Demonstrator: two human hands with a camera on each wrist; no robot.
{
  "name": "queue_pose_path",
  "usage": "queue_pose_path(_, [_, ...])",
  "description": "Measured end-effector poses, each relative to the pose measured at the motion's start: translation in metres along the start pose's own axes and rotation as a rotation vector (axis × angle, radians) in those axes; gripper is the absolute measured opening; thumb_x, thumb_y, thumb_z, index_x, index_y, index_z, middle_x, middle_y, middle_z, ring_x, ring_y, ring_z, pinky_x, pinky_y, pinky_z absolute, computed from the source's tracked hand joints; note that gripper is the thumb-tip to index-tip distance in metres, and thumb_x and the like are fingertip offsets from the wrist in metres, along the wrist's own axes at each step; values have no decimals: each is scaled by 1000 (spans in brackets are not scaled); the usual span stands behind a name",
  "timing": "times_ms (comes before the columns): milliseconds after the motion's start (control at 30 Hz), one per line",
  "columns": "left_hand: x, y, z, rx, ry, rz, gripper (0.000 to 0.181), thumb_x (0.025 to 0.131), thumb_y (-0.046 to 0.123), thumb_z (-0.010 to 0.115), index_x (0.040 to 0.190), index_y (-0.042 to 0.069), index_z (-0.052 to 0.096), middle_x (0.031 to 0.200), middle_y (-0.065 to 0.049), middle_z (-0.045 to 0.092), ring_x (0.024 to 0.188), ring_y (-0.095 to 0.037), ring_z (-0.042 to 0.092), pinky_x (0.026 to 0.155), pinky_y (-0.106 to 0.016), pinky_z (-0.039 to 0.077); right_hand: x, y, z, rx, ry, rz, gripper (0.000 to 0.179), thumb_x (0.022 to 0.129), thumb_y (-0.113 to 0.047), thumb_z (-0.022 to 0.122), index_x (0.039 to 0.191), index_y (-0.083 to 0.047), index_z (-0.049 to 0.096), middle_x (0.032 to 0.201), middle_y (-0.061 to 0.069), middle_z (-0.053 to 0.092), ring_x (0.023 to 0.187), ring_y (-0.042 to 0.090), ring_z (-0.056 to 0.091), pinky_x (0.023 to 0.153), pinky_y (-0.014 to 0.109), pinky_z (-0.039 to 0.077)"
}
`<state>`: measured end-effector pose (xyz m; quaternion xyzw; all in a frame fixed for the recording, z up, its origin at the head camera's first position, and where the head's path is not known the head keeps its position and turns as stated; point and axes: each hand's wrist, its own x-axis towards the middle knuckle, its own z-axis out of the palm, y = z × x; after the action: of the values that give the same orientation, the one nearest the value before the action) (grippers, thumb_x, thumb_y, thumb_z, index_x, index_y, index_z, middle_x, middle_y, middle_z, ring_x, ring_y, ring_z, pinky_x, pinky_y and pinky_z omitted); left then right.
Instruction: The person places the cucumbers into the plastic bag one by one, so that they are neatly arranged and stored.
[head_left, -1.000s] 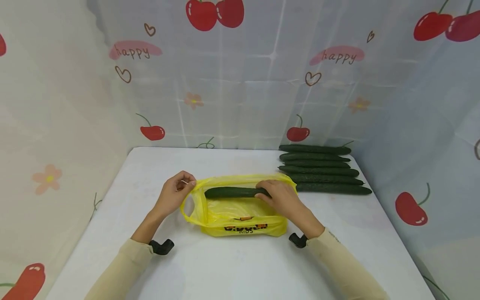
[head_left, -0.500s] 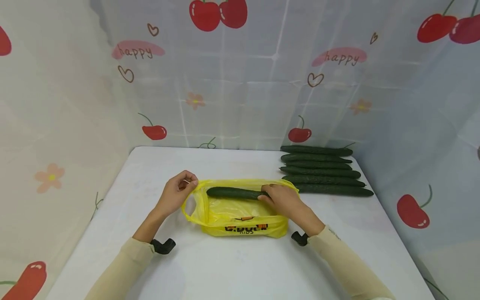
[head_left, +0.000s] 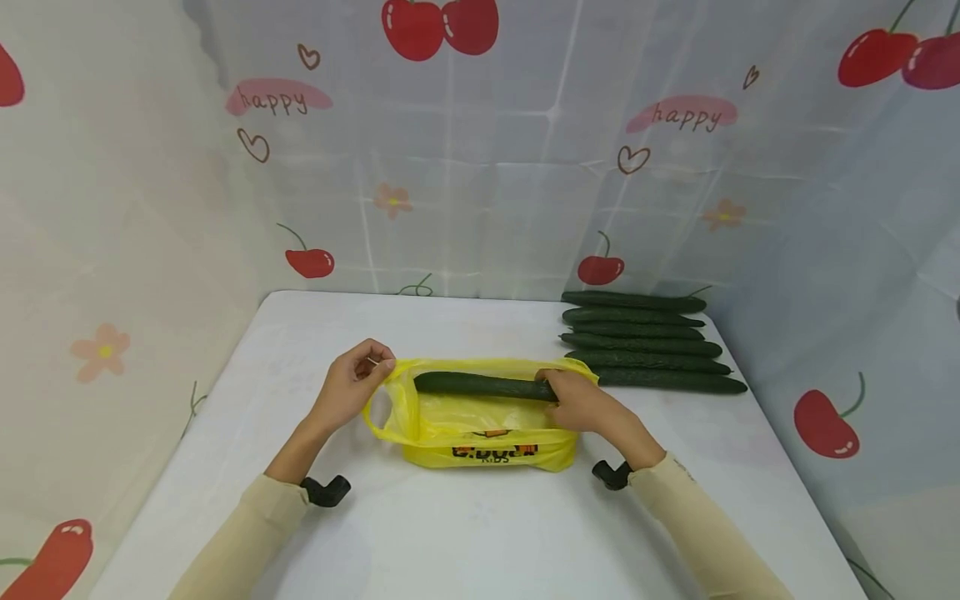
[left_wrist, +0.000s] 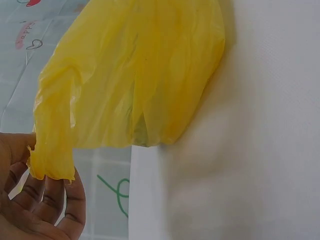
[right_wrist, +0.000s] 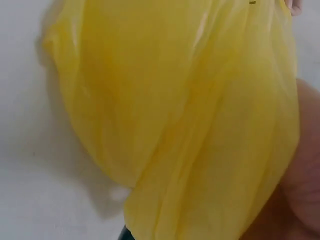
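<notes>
A yellow plastic bag [head_left: 491, 457] with black lettering lies with its mouth spread on the table. My left hand [head_left: 352, 385] pinches the bag's left handle between thumb and fingers, as the left wrist view also shows. Inside the mouth lies a dark green cucumber [head_left: 483, 386], roughly level, its left end near the left side of the bag. At its right end my right hand [head_left: 588, 408] reaches into the bag and grips it, fingertips partly hidden. In the right wrist view the bag [right_wrist: 165, 100] covers most of that hand.
Several cucumbers [head_left: 645, 343] lie side by side at the table's back right, just behind and right of the bag. The white table [head_left: 450, 533] ends at a hanging curtain [head_left: 487, 167] printed with cherries. Curtains also stand along both sides.
The cucumber in the bag has moved a little. My right hand has shifted slightly right and down along it. My left hand keeps its hold on the bag handle.
</notes>
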<state>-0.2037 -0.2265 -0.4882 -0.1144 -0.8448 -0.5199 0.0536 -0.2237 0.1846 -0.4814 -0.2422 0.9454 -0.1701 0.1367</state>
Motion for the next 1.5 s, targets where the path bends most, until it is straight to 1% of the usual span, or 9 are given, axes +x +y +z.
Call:
queue_pose_path(133, [0, 0, 1, -4, -7, 9, 14, 108, 26, 68, 113, 13, 70, 105, -11, 70, 77, -17, 58, 68, -22, 48, -6, 4, -5, -26, 13, -61, 47, 101, -5, 66, 147, -3, 60, 140, 18, 70, 122, 30, 69, 106, 52, 57])
queue_pose_path(300, [0, -1, 2, 3, 2, 12, 13, 108, 26, 68, 112, 14, 70, 104, -10, 69, 76, -16, 58, 68, -22, 48, -12, 3, -3, -139, 75, -65, 52, 103, -14, 72, 154, -13, 58, 130, 18, 73, 94, 26, 69, 85, 45, 60])
queue_pose_path(400, [0, -1, 2, -4, 6, 16, 13, 108, 25, 68, 112, 14, 69, 103, -10, 69, 76, -16, 58, 68, -22, 48, -15, 2, 1, -193, 159, -9, 53, 102, -26, 76, 151, -12, 61, 132, 18, 71, 91, 28, 70, 84, 49, 61])
queue_pose_path(467, [0, -1, 3, -9, 7, 23, 12, 108, 25, 68, 112, 13, 70, 102, -10, 69, 75, -15, 57, 67, -22, 48, -15, 2, 3, -210, 240, 21, 47, 101, -30, 77, 141, -8, 66, 127, 18, 71, 88, 28, 71, 82, 50, 63])
queue_pose_path(600, [1, -1, 4, -17, 5, 34, 12, 108, 25, 68, 111, 14, 70, 102, -10, 70, 75, -15, 58, 67, -22, 48, -14, 3, 8, -213, 384, 15, 37, 100, -27, 78, 125, -3, 67, 115, 19, 70, 70, 24, 64, 66, 42, 61])
queue_pose_path(667, [1, -1, 5, -15, 3, 36, 12, 108, 25, 68, 111, 14, 70, 102, -10, 70, 75, -16, 58, 67, -22, 48, -13, 4, 8, -209, 416, -4, 36, 99, -24, 79, 126, -2, 68, 118, 19, 70, 68, 23, 63, 63, 40, 61])
queue_pose_path(933, [2, 1, 6, -2, 12, 22, 12, 108, 24, 68, 112, 13, 70, 104, -10, 70, 78, -16, 58, 69, -21, 48, -18, 0, 3, -193, 384, -15, 47, 98, -30, 81, 138, -10, 67, 133, 14, 72, 83, 29, 74, 76, 48, 63])
queue_pose_path(1200, [1, 1, 5, -5, 6, 28, 12, 108, 25, 68, 112, 13, 70, 104, -10, 70, 77, -16, 58, 69, -22, 48, -29, -5, -12, -164, 428, -42, 46, 97, -31, 82, 137, -11, 69, 129, 13, 76, 56, 7, 54, 55, 29, 48])
queue_pose_path(1500, [2, 1, 7, -12, 9, 30, 12, 107, 19, 68, 115, 10, 69, 106, -13, 70, 77, -14, 57, 69, -21, 48, -44, 1, -24, -80, 469, 12, 45, 97, -28, 82, 137, -11, 69, 127, 12, 75, 77, 18, 73, 61, 31, 56])
